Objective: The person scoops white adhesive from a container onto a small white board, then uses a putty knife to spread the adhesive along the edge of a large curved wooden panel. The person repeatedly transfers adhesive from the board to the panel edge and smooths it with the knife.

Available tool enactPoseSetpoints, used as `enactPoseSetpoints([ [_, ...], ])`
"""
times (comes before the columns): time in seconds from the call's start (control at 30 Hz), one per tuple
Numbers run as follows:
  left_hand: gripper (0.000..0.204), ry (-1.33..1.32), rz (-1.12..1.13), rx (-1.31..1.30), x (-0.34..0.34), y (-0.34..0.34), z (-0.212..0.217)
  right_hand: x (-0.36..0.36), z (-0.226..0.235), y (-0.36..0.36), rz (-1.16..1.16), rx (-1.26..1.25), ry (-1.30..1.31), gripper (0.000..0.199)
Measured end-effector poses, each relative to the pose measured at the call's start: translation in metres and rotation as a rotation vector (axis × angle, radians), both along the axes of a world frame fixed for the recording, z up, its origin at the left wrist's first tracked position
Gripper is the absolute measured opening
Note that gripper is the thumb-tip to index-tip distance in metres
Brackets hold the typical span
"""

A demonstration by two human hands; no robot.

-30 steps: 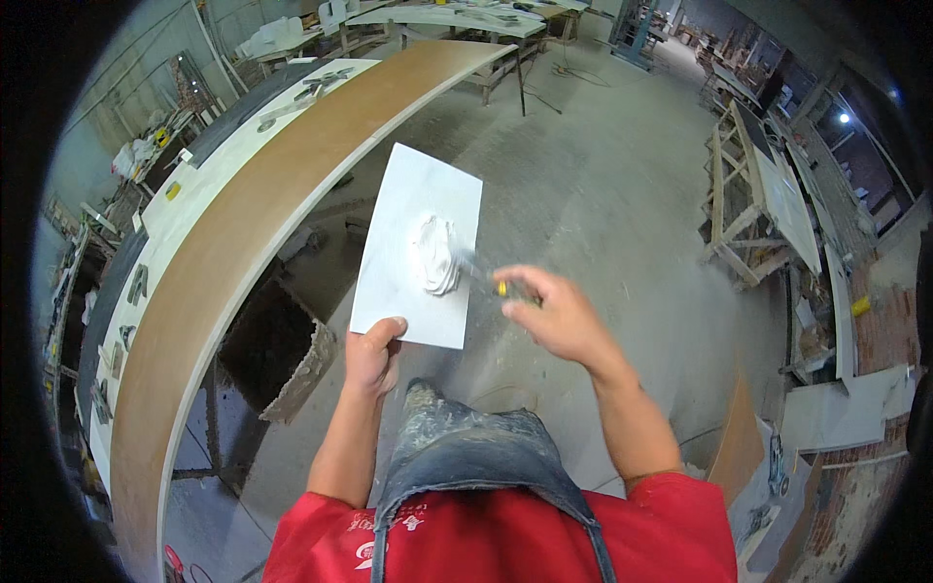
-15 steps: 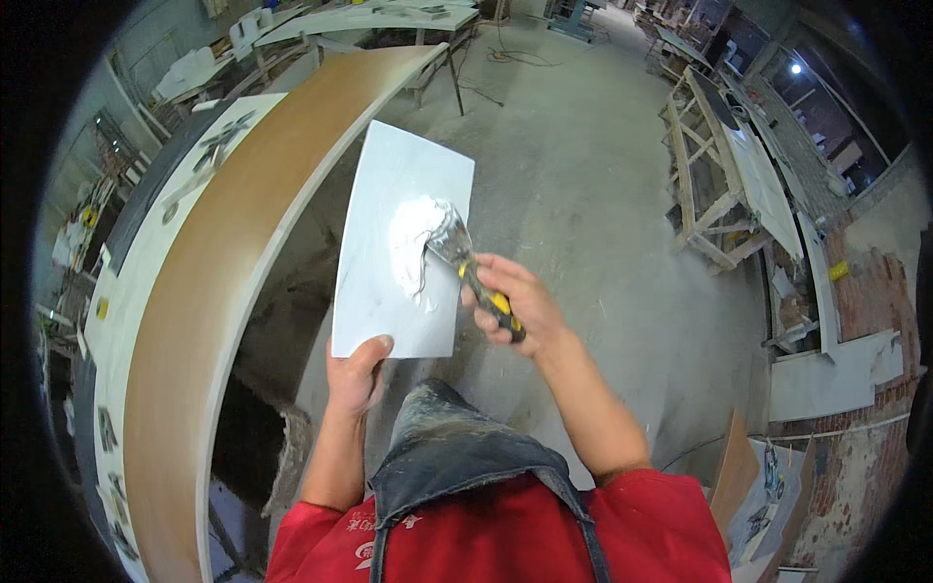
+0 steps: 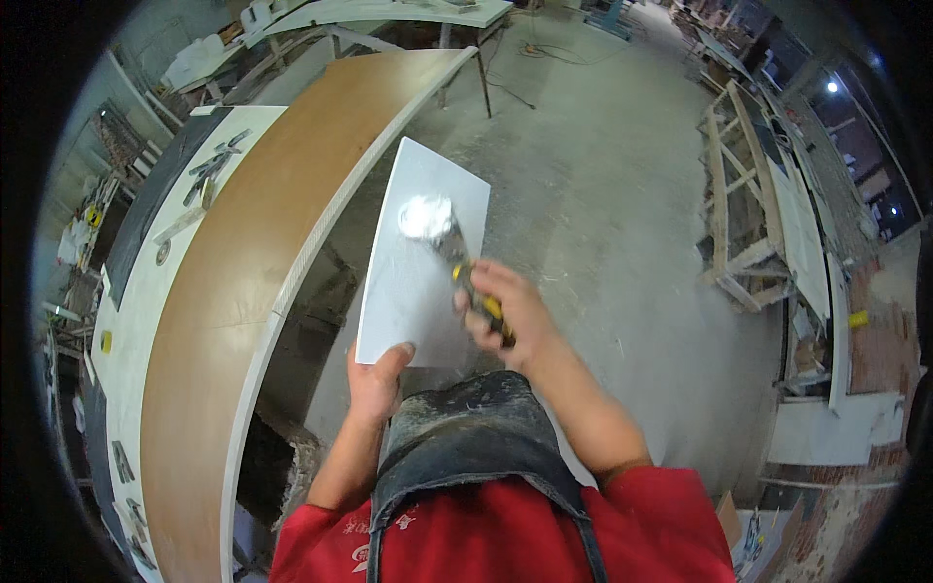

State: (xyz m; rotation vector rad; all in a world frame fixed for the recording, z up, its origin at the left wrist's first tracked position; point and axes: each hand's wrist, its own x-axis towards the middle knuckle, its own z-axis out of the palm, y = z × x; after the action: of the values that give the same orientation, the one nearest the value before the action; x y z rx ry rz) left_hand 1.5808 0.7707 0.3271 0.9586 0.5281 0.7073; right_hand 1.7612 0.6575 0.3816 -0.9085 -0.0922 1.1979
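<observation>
A flat white rectangular board [image 3: 418, 272] is held out above the concrete floor [image 3: 603, 194], tilted with its long side running away from the person. It is gripped at its near left corner by the left hand [image 3: 377, 381], thumb laid over the top face, the other fingers hidden beneath. A lump of white putty [image 3: 426, 216] sits on the far part of the board. The blade of a putty knife [image 3: 462, 260] is pressed flat against the board just near the lump; its yellow-and-black handle is enclosed by the clenched fingers of the right hand [image 3: 505, 316], which is blurred. Below the hands, a dusty dark apron [image 3: 466, 437] over a red shirt [image 3: 505, 534] is seen. To the left, a long curved brown tabletop [image 3: 233, 282] with a white edge sweeps from near to far. On the right, wooden frames [image 3: 739, 204] are stacked on the floor.
</observation>
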Motion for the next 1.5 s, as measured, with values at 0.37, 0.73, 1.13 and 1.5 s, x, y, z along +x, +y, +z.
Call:
enactPoseSetpoints([
  [0.37, 0.070, -0.525, 0.229, -0.360, 0.108, 0.023, 0.026, 0.178, 0.011, 0.024, 0.213, 0.115, -1.715, 0.039],
  [0.73, 0.071, -0.485, 0.375, -0.227, 0.147, 0.036, 0.010, 0.224, -0.008, 0.027, 0.394, 0.047, -1.813, 0.039],
  [1.13, 0.076, -0.574, 0.249, -0.350, 0.163, 0.131, 0.025, 0.251, 0.011, 0.112, 0.505, 0.172, -0.640, 0.031],
  [1.5, 0.076, -0.655, 0.151, -0.443, 0.158, 0.271, 0.029, 0.223, -0.036, 0.173, 0.413, -0.170, -0.210, 0.048],
])
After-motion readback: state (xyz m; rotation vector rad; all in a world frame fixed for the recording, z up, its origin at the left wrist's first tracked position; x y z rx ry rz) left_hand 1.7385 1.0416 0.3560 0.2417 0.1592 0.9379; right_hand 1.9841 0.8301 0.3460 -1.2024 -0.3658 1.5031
